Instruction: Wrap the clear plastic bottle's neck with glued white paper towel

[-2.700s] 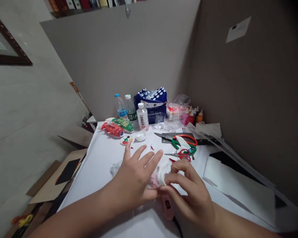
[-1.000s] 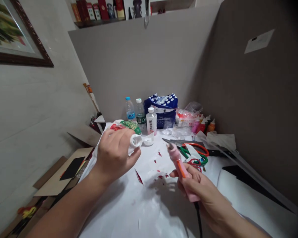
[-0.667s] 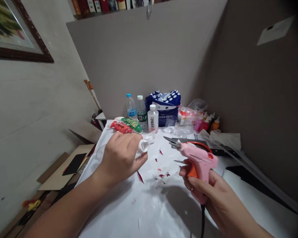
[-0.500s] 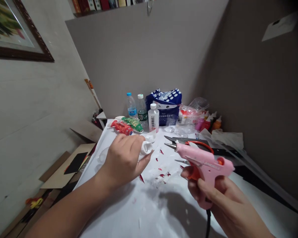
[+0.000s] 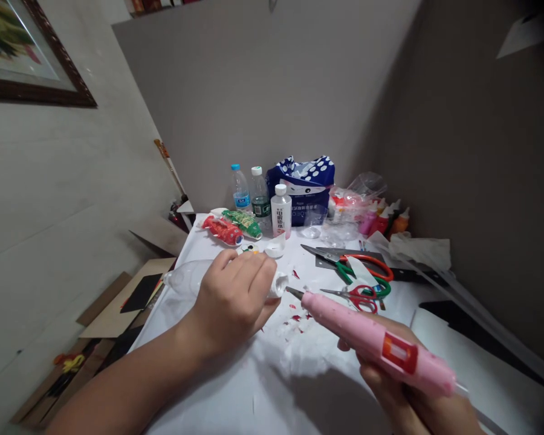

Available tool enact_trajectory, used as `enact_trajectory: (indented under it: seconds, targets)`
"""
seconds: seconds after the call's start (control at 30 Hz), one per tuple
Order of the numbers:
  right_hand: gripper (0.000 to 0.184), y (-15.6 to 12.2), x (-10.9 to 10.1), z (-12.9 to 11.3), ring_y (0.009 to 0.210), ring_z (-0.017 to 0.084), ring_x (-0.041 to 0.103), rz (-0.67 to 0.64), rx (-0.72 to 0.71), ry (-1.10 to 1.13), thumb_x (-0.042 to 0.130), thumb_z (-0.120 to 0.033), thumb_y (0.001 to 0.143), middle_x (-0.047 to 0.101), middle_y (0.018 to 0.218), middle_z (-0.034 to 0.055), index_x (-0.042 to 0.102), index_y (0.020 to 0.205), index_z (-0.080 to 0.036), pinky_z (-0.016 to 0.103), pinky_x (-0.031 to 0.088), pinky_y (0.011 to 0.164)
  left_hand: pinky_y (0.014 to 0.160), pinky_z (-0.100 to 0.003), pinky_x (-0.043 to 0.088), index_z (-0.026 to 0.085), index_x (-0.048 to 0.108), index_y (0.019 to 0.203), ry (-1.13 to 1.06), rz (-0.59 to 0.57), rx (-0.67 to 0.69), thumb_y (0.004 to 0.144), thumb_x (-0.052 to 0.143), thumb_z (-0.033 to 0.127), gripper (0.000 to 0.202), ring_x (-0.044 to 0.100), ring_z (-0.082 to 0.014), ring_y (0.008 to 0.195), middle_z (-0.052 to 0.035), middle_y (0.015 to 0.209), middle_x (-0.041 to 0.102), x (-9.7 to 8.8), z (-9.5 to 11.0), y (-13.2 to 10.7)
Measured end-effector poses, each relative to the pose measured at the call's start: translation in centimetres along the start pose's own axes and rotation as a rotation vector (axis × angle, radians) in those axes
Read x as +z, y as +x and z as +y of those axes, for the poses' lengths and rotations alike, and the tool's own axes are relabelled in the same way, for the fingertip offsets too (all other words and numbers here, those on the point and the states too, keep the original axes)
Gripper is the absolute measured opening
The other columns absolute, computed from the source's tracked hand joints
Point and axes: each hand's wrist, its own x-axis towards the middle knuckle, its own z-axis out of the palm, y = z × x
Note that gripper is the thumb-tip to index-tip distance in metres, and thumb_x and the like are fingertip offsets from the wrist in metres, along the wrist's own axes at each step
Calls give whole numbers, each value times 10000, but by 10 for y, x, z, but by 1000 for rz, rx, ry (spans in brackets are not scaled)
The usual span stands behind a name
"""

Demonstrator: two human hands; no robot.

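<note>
My left hand (image 5: 238,293) is wrapped around a clear plastic bottle (image 5: 188,278) lying sideways, its middle hidden by the fingers. A hollow white end piece (image 5: 280,285) sticks out on the right of that hand. My right hand (image 5: 390,374) grips a pink hot glue gun (image 5: 349,323) by its handle, which is mostly hidden. The metal nozzle (image 5: 294,293) points left and sits at the rim of the white piece; I cannot tell whether they touch. Red and white scraps (image 5: 295,318) lie on the white table (image 5: 236,386) below.
Green-handled scissors (image 5: 344,270) and small red-handled scissors (image 5: 360,294) lie to the right. At the back stand bottles (image 5: 281,211), a blue bag (image 5: 310,193) and paint bottles (image 5: 396,222). A red fish-shaped figure (image 5: 223,231) and a green one (image 5: 243,223) lie at back left.
The glue gun has swung left and tilted, bringing its nozzle to the white end piece. My left hand keeps its hold on the bottle, shifted slightly right.
</note>
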Motion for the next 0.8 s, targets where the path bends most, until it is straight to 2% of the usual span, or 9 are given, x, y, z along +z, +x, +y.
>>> enact_trajectory:
  seconds: [0.07, 0.13, 0.33, 0.63, 0.8]
  targets:
    - [549, 3, -1, -1, 1148, 313, 629, -27, -5, -23, 504, -178, 896, 626, 1299, 107, 439, 1430, -287, 414, 600, 871, 696, -396, 436, 61, 604, 979, -1, -9, 9, 793, 611, 218, 244, 683, -283, 834, -153, 909, 722, 0, 1, 0]
    - [556, 6, -1, -3, 1195, 317, 602, -44, -21, -27, 497, -158, 891, 608, 1334, 113, 450, 1434, -265, 423, 599, 884, 701, -395, 438, 71, 606, 968, 3, -20, 27, 793, 600, 221, 231, 685, -281, 832, -154, 915, 724, 0, 1, 0]
    - [562, 10, 0, 0, 1135, 297, 646, -41, -46, -36, 485, -131, 877, 660, 1261, 102, 484, 1420, -275, 413, 607, 870, 703, -381, 450, 112, 610, 951, 32, 19, 72, 827, 516, 200, 179, 690, -251, 816, -138, 911, 735, 0, 1, 3]
    - [545, 6, -1, -2, 1094, 298, 668, -33, -71, -85, 486, -129, 884, 651, 1267, 147, 489, 1422, -215, 409, 601, 881, 681, -392, 435, 65, 634, 933, 27, 11, 98, 837, 542, 217, 203, 696, -267, 805, -153, 893, 736, 0, 0, 3]
    - [543, 6, -1, -2, 1067, 297, 682, -36, -82, -100, 480, -120, 883, 672, 1232, 138, 493, 1416, -224, 420, 610, 865, 676, -397, 432, 72, 637, 912, 28, 8, 97, 843, 540, 224, 193, 693, -264, 793, -144, 887, 739, 1, 0, 3]
